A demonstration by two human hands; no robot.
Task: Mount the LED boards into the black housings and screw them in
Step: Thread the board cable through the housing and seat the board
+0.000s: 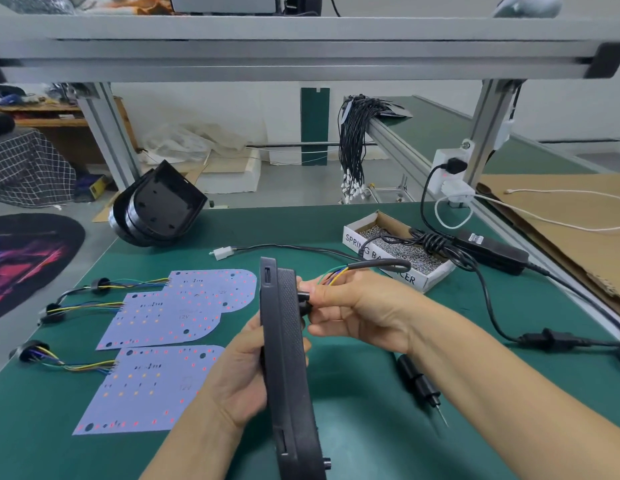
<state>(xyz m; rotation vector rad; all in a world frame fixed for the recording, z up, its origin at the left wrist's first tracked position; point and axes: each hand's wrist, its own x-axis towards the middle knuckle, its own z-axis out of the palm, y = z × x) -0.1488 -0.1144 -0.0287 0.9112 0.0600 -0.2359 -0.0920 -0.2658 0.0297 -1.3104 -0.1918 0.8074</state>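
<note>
The left hand grips a flat black plastic housing that stands on its edge above the near middle of the green table mat; the fingers are curled round its left face and its near edge. The right hand is just right of the housing and pinches a small black rubber grommet at the housing's textured back. From this hand a bundle of thin coloured wires comes out and joins a black sheathed cable that loops to the far right.

On the mat at the left lie three flat white LED boards with small red and yellow dots: a far one, a middle one partly over it, and a near one. Each has coloured wires going left to a black grommet.

At the far left edge of the table a stack of black housings leans. At the far right there is an open white cardboard box of small metal screws, and a black power adapter lies just beside it. A black electric screwdriver lies on the mat under the right forearm.
</note>
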